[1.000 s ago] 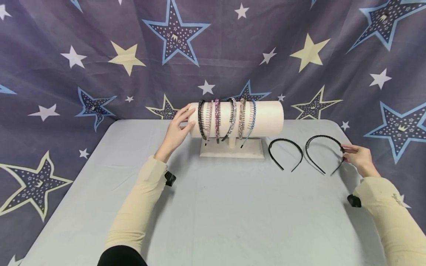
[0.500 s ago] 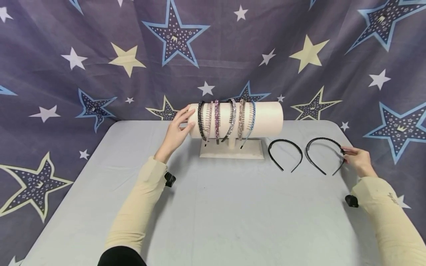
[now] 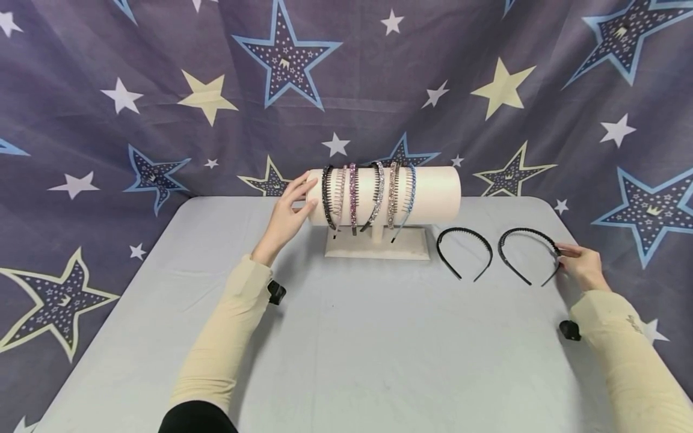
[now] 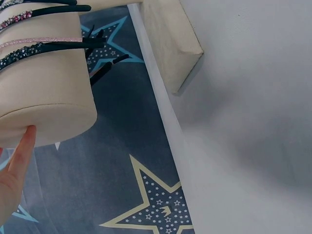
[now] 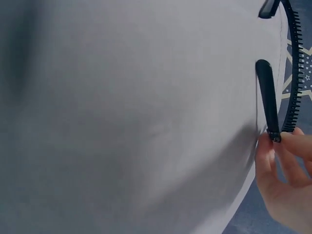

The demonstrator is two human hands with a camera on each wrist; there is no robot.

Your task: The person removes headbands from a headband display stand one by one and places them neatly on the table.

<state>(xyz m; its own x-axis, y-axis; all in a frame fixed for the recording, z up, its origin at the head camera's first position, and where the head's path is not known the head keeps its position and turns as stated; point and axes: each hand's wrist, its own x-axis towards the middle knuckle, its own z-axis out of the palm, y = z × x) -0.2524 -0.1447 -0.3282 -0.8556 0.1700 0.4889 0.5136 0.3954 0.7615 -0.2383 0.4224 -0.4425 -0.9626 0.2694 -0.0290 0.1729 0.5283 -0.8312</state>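
A cream display roll (image 3: 437,195) stands at the back of the table with several beaded and jewelled headbands around it. My left hand (image 3: 283,218) rests its fingers against the roll's left end; in the left wrist view a fingertip (image 4: 30,130) presses the flat end face. At the right, my right hand (image 3: 585,264) pinches the right side of a black toothed headband (image 3: 524,230) between thumb and fingers. The comb teeth (image 5: 295,63) along its inner curve show in the right wrist view. Just left of it lies a second black headband (image 3: 463,230).
The roll's post rises from a flat rectangular base (image 3: 379,251). A pale cloth covers the table (image 3: 379,337), whose right edge runs close by my right hand. Behind the table hangs a dark star-patterned curtain (image 3: 368,78).
My right hand has come slightly nearer with the black headband, whose arch now sits a little lower in the head view. The left hand and display roll keep their places.
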